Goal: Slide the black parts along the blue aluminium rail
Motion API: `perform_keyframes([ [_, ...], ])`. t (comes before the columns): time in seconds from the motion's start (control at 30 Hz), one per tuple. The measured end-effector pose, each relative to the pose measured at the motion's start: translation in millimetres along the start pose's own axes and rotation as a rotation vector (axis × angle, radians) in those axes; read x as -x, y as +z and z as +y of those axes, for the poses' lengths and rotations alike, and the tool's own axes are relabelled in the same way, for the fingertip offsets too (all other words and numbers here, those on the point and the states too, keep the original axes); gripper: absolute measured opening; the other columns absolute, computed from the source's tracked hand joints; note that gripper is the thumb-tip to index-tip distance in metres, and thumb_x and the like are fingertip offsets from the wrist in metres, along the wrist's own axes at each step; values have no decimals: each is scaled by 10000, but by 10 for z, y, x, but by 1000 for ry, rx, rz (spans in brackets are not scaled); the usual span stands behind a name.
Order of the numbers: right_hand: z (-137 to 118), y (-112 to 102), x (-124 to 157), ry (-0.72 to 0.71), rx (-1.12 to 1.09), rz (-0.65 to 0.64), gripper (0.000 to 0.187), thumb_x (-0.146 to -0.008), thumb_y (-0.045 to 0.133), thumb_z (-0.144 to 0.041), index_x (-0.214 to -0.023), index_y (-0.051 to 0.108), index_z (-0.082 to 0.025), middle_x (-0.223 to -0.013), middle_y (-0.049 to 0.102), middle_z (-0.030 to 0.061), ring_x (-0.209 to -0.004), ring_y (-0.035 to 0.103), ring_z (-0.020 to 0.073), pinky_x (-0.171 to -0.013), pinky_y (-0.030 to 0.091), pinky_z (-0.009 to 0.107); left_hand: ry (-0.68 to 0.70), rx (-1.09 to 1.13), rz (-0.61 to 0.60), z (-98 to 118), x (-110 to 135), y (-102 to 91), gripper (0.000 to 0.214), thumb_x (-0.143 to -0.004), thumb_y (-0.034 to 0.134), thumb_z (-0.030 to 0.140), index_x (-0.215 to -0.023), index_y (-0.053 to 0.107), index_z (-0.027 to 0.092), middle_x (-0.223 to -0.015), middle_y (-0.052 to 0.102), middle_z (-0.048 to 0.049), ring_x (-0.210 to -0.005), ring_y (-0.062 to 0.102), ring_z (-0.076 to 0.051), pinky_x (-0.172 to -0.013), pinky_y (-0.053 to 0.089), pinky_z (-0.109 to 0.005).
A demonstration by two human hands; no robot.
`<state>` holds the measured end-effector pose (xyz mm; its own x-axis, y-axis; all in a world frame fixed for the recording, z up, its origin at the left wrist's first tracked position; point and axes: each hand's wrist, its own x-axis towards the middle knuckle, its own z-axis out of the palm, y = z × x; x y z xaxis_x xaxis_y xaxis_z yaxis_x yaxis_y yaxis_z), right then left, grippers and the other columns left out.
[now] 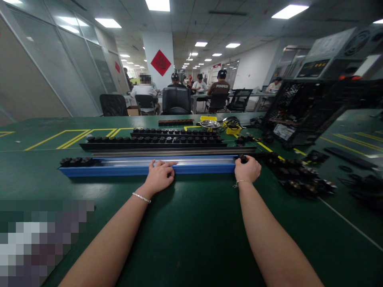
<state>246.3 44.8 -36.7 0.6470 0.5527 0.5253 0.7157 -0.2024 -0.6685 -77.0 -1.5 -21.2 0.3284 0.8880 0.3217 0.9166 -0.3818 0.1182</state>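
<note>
A long blue channel (107,170) lies across the green table, with a clear or silvery strip (128,161) along its inside. Several small black round-topped parts (76,161) sit at its left end. My left hand (160,175) grips the channel near its middle, fingers over the top and thumb at the near side. At the channel's right end, my right hand (248,169) is closed around a small black part (243,158). Fingers hide most of that part, and I cannot tell whether it is seated in the channel.
Beyond the channel lie dark rails (155,146) bearing rows of black parts. A metal bowl (209,124) and yellow bin (231,128) stand farther back. More black parts (299,175) are heaped right, near an open computer case (295,111). People sit behind, past a black chair (176,100).
</note>
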Motion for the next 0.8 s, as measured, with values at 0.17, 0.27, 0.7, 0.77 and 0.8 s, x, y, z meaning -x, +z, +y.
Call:
perform_keyframes([
  [0.17,16,4,-16,14,2,-1,326,-709,537,-267,-991,642,-142,-966,627,138,-964,507,279,-872,388,412,-4,5,-8,4,6,-2,147,-753,472,263,-683,602,264,-1288,565,98,-1091,485,-255,-1033,144,-604],
  [0.27,22,4,-25,36,3,-8,332,-710,534,-278,-995,645,-146,-963,624,135,-944,511,277,-859,393,409,-9,5,-15,5,3,4,142,-745,477,260,-688,607,266,-1291,564,91,-1094,485,-258,-1033,143,-605],
  [0.7,58,-3,-88,86,-49,-11,356,-700,525,-266,-1014,636,-140,-987,606,136,-944,514,272,-874,392,404,-19,16,-11,-8,6,8,124,-724,486,260,-728,609,276,-1289,567,85,-1105,483,-258,-1047,133,-598],
  [0.77,56,-10,-97,92,-49,-8,351,-699,526,-259,-1011,635,-142,-986,605,134,-946,513,269,-874,395,404,-19,22,-9,-9,5,2,123,-718,488,259,-731,609,277,-1286,569,83,-1106,484,-261,-1047,137,-599],
  [0.8,57,-12,-102,94,-45,-8,349,-698,525,-258,-1009,635,-144,-985,604,133,-946,512,268,-871,398,402,-16,24,-7,-11,6,0,122,-715,489,256,-730,608,277,-1284,571,83,-1108,484,-262,-1046,139,-601],
])
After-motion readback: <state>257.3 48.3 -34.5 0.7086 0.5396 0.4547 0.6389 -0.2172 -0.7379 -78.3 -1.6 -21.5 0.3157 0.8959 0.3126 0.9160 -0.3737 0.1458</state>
